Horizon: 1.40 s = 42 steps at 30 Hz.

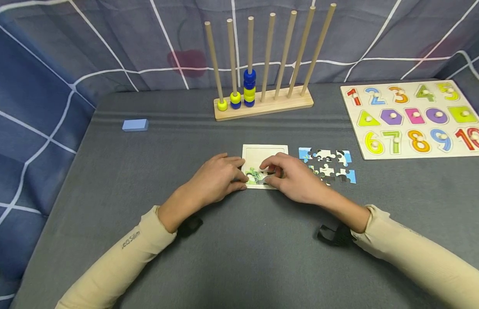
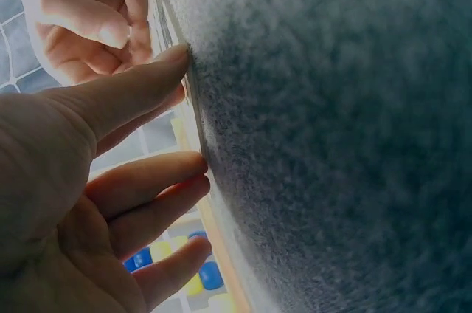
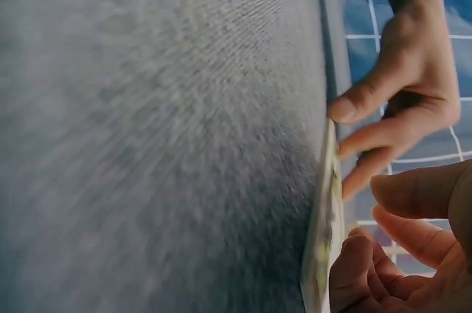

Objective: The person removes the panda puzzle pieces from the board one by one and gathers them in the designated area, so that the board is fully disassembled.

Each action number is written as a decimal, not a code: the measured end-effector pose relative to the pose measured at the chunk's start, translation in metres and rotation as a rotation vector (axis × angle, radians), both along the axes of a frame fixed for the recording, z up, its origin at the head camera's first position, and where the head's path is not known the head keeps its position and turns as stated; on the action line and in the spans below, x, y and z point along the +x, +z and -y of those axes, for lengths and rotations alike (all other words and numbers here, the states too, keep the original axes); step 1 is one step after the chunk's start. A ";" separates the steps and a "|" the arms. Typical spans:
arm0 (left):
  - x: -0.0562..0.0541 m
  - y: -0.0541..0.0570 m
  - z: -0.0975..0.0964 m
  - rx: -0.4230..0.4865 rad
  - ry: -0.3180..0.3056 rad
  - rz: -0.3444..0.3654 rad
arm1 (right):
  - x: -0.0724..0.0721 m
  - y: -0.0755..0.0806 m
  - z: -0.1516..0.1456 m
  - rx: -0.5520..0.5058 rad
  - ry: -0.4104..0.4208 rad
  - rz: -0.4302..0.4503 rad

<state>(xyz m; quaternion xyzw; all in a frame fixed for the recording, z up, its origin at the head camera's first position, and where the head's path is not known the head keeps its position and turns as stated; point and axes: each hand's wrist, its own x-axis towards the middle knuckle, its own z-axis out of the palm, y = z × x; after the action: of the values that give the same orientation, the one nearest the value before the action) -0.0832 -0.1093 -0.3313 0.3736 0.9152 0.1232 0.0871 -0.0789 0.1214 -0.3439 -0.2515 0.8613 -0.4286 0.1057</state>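
Observation:
A square wooden puzzle tray (image 1: pixel 265 153) lies on the grey table, with green and black jigsaw pieces (image 1: pixel 256 177) fitted along its near side. My left hand (image 1: pixel 220 177) rests at the tray's left edge, its fairly straight fingers and thumb touching the rim. Over the tray's right part is my right hand (image 1: pixel 295 177), fingers bent loosely and thumb low over the fitted pieces. The right wrist view shows a gap between its thumb (image 3: pixel 413 193) and fingers, with no piece visible there. Loose jigsaw pieces (image 1: pixel 326 170) in blue, white and black lie right of the tray, partly behind the right hand.
A wooden peg stand (image 1: pixel 276 103) with blue and yellow beads stands behind the tray. Back right lies a number and shape board (image 1: pixel 407 140) with knobbed pieces. A blue block (image 1: pixel 135 125) sits at the back left. Checked cloth (image 1: pixel 119 43) hangs behind and left.

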 end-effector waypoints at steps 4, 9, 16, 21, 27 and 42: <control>0.000 0.000 0.001 0.027 0.019 0.013 | -0.005 -0.005 0.011 0.042 0.028 -0.002; -0.001 -0.001 0.001 0.060 0.049 0.016 | -0.006 -0.005 0.016 0.143 0.033 -0.028; -0.004 -0.002 0.003 0.045 0.112 0.043 | -0.005 -0.003 0.020 0.234 0.055 -0.063; -0.006 -0.002 0.005 0.037 0.120 0.068 | -0.004 -0.003 0.022 0.234 0.049 -0.052; -0.012 -0.004 0.007 0.056 0.115 0.091 | -0.006 -0.004 0.023 0.213 0.023 -0.021; -0.015 -0.002 0.006 0.033 0.120 0.111 | -0.006 -0.006 0.021 0.156 -0.055 0.012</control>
<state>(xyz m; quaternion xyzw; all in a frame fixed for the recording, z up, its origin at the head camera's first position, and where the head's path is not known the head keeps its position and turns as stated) -0.0983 -0.1153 -0.3338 0.3123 0.9275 0.1636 0.1240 -0.0853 0.1004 -0.3497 -0.2161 0.8980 -0.3646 0.1184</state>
